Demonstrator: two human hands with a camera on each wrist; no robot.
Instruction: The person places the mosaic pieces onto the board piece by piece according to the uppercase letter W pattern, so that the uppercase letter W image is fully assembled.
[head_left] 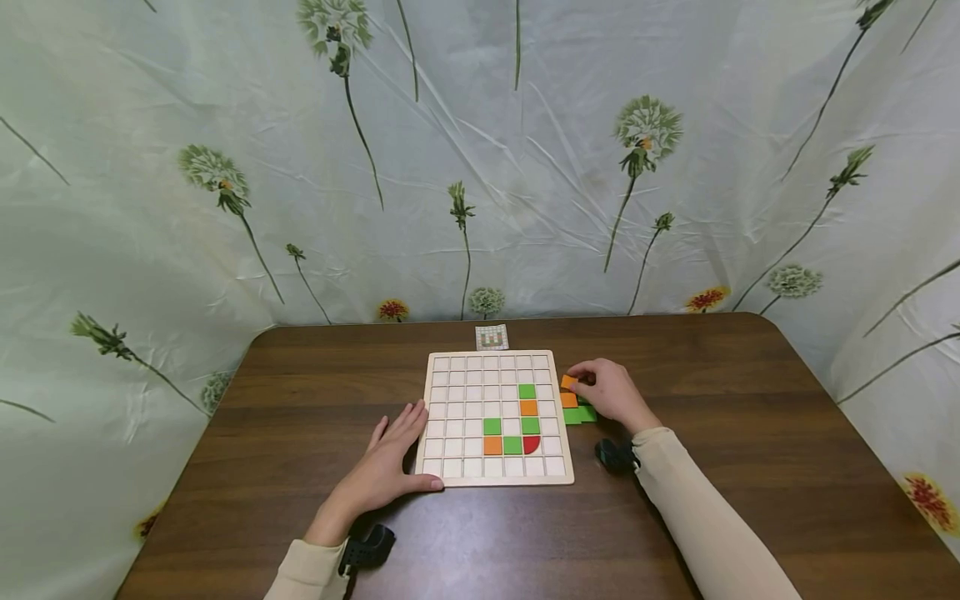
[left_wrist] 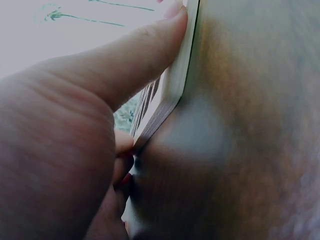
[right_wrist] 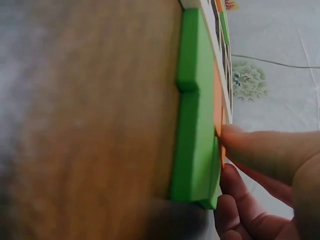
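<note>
A light wooden board (head_left: 495,482) with a grid of white square cells lies on the table. Green, orange and red tiles sit in some cells, among them a red tile (head_left: 531,445) with one rounded corner. My left hand (head_left: 382,462) rests along the board's left side, fingers spread, its thumb at the front-left corner. Just right of the board, my right hand (head_left: 611,392) pinches an orange square tile (head_left: 569,382) between thumb and fingers. Close below it lie another orange tile (head_left: 569,400) and several green tiles (right_wrist: 192,145), partly overlapping in the right wrist view.
A small card (head_left: 492,337) with a printed grid pattern lies behind the board, near the far edge of the brown wooden table (head_left: 315,400). Behind the table hangs a pale cloth (head_left: 525,167) printed with dandelions. Black wrist cameras (head_left: 367,547) are worn on both wrists.
</note>
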